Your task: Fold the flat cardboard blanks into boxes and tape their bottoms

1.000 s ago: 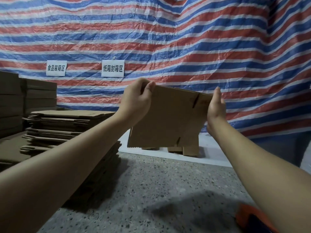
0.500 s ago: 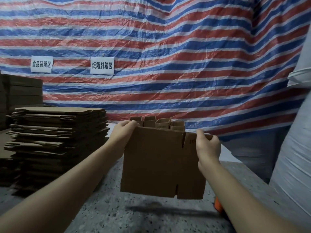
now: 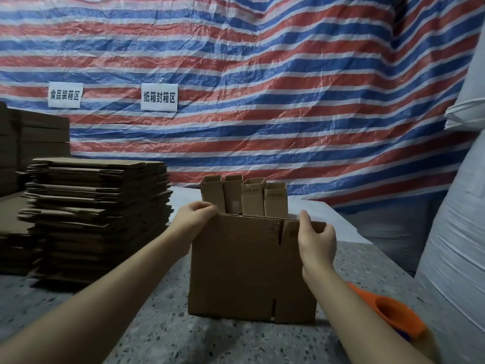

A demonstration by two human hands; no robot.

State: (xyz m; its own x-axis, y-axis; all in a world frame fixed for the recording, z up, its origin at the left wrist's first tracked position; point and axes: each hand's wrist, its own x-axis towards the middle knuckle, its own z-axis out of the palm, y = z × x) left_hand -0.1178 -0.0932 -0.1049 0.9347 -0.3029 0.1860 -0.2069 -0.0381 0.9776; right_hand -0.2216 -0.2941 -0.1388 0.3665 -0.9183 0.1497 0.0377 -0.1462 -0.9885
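A red, white and blue striped tarp (image 3: 262,74) hangs behind the speckled table (image 3: 183,337). Two white signs (image 3: 159,97) with Chinese characters are fixed to it. A white wrapped bundle (image 3: 459,258) stands at right.

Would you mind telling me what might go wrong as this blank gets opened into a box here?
1. Both hands, left and right, pinch only the top edge of the flat blank, so it may buckle rather than open squarely.
2. The folded boxes stand close behind it; swinging panels might topple them.
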